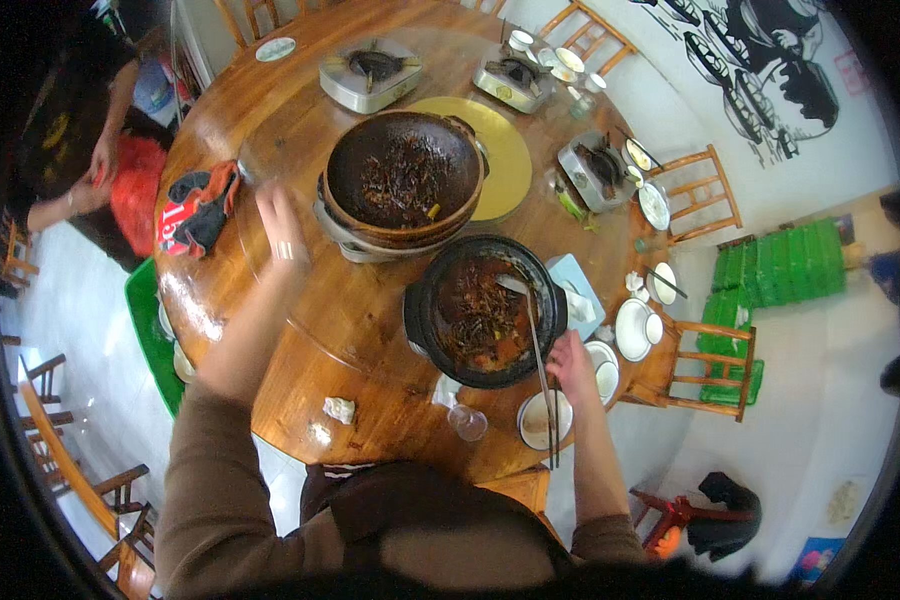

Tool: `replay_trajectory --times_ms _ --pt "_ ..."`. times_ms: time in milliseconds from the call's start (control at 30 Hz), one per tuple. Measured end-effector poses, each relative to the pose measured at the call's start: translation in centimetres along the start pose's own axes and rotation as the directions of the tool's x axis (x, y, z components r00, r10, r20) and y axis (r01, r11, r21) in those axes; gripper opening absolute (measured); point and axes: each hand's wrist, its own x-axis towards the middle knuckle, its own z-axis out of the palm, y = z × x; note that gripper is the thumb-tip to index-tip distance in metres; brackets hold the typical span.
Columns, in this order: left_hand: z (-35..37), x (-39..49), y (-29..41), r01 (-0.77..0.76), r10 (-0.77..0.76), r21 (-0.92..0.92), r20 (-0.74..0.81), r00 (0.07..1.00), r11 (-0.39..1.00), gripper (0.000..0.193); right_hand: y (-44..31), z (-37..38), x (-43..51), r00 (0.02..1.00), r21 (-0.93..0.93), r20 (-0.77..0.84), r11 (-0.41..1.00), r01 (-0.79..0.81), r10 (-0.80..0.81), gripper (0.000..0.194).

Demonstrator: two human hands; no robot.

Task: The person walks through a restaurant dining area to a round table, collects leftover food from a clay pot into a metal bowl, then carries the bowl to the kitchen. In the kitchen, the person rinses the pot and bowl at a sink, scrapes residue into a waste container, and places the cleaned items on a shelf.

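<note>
My left hand point(276, 221) is raised over the round wooden table point(390, 409), fingers extended and slightly blurred, with nothing in it. It is between the cloths point(199, 206) and a brown clay pot point(401, 169) holding dark food remains, which is stacked on other vessels. My right hand point(570, 364) is at the lower right rim of a black pot point(487, 311) with reddish broth and dark leftovers; whether its fingers grip the rim cannot be told. A long-handled metal ladle point(532, 330) rests in this pot, beside chopsticks point(553, 427) over a white bowl point(541, 420).
Portable gas stoves point(371, 75) stand on the far side, and used bowls point(634, 330) line the right. A tissue box point(576, 292) and a glass point(466, 422) are near the black pot. Another person point(90, 150) holds a red plastic bag point(136, 191) beside a green crate point(146, 330).
</note>
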Motion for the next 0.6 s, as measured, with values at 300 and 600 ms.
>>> replay_trajectory --times_ms 300,600 --pt "-2.1 -17.0 -3.4 0.010 -0.318 0.427 0.658 0.682 0.904 0.040 -1.7 4.0 4.4 0.913 -0.264 -0.002 0.880 0.394 -0.409 0.033" --pt "-1.2 -19.0 3.0 -0.038 -0.087 0.164 0.690 0.718 0.986 0.031 -8.5 2.8 0.8 0.910 -0.170 0.107 0.895 0.413 -0.400 0.030"
